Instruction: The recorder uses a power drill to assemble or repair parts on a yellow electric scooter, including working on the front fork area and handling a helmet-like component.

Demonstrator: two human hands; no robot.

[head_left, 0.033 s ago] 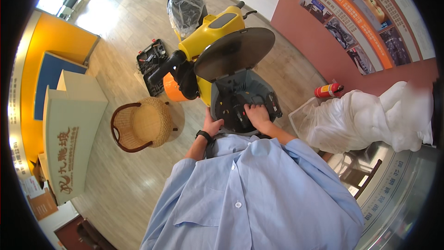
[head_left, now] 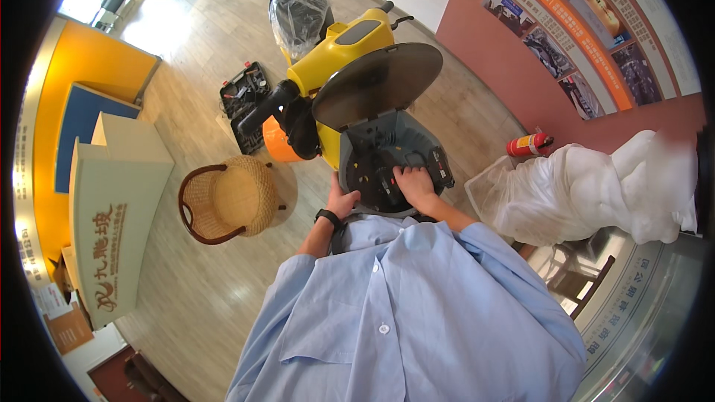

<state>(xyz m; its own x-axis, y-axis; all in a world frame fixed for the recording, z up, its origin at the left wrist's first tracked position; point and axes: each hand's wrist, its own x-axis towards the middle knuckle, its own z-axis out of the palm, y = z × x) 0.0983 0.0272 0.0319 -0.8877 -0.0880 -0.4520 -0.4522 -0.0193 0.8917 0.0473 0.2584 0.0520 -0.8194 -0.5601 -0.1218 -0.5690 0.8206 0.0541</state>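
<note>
A yellow machine point(head_left: 335, 48) has a round dark lid point(head_left: 376, 85) raised over a grey compartment point(head_left: 387, 134). Inside lie a black tool point(head_left: 386, 186) and a black battery-like piece point(head_left: 439, 167). My right hand point(head_left: 415, 190) reaches into the compartment, fingers curled on the black tool, which it partly hides. My left hand point(head_left: 341, 197) is closed on the compartment's left edge, below the yellow body. A seat wrapped in clear plastic point(head_left: 298, 18) stands at the machine's far end.
An open tool case point(head_left: 246, 104) and orange stool point(head_left: 277, 141) sit behind a wicker chair point(head_left: 227, 201). A counter point(head_left: 112, 223) stands left; a red extinguisher point(head_left: 529, 145) and plastic-draped white statue point(head_left: 596, 186) are right, by a display wall point(head_left: 477, 45).
</note>
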